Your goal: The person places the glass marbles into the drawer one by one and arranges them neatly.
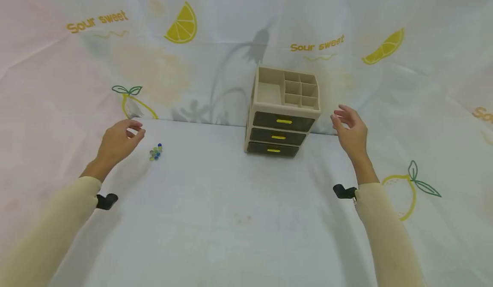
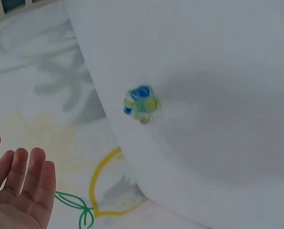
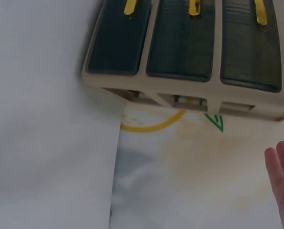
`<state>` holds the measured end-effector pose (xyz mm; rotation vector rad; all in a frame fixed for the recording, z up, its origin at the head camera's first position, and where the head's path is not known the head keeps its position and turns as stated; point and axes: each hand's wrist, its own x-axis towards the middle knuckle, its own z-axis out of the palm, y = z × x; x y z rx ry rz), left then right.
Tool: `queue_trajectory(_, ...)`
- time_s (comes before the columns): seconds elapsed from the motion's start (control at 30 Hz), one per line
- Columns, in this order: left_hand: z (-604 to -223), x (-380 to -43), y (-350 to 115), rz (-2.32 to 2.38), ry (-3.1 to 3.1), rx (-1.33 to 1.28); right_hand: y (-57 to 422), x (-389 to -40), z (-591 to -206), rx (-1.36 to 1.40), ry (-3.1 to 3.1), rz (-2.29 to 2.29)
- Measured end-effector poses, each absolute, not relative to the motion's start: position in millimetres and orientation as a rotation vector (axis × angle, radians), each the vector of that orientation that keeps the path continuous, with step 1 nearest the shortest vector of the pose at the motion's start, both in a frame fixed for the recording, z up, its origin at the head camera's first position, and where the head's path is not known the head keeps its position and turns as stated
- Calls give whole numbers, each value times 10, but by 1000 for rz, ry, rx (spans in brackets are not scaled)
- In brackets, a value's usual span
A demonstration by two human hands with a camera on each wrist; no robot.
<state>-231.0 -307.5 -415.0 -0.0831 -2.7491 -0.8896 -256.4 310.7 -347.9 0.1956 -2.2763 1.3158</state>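
A small cluster of blue, green and yellowish glass marbles (image 1: 155,152) lies on the white table, and the left wrist view shows the same marbles (image 2: 142,104) bunched together. My left hand (image 1: 121,139) hovers just left of them, fingers relaxed and holding nothing. A beige desktop organizer (image 1: 283,109) stands at the table's back edge, its three dark drawers with yellow handles pushed in. To its right, my right hand (image 1: 352,130) is raised in the air, loosely bent and apart from it. In the right wrist view, some fingers (image 3: 279,169) show below the organizer's side.
The organizer's top has one large compartment (image 1: 269,93) and several small ones. Behind the table hangs a white cloth (image 1: 223,17) printed with lemons and lettering, with plant-like shadows on it. Both wrists carry small black devices (image 1: 107,201).
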Motion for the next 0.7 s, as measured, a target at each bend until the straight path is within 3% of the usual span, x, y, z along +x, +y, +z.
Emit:
queue_trajectory(0.33,-4299,-2582,-2308,-1215,-2760,-143,2903,-2991,-3323,116,-2394,1675)
queue_trajectory(0.7,-4642,-2654,-1738,-1337,-2847,-270,2826,-3238,-3163,-57,-2448,1955)
